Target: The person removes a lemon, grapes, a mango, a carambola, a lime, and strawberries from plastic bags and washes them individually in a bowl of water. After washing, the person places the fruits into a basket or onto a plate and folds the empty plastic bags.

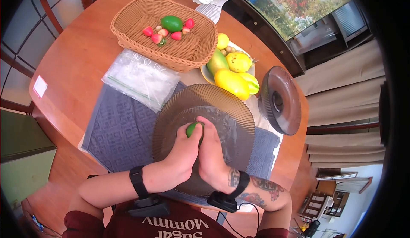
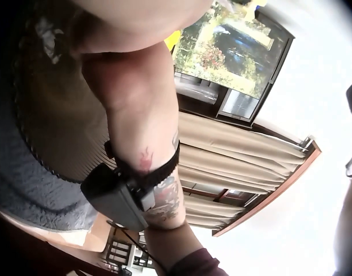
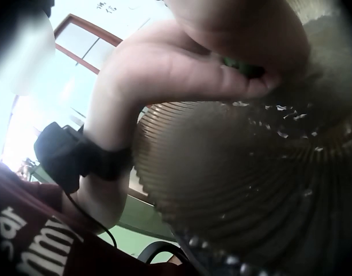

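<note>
Both hands meet over a ribbed, see-through bowl with water in it. Between the left hand and the right hand is a small green fruit, held by curled fingers and thumbs; much of it is covered. In the right wrist view a bit of the green fruit shows between the left hand and the right hand. The left wrist view shows the right hand close up, with the fruit hidden.
A wicker basket with a green fruit and strawberries stands at the back, beside a plate of yellow fruit. A plastic bag lies on the blue cloth. A second glass bowl stands right; a vase is behind.
</note>
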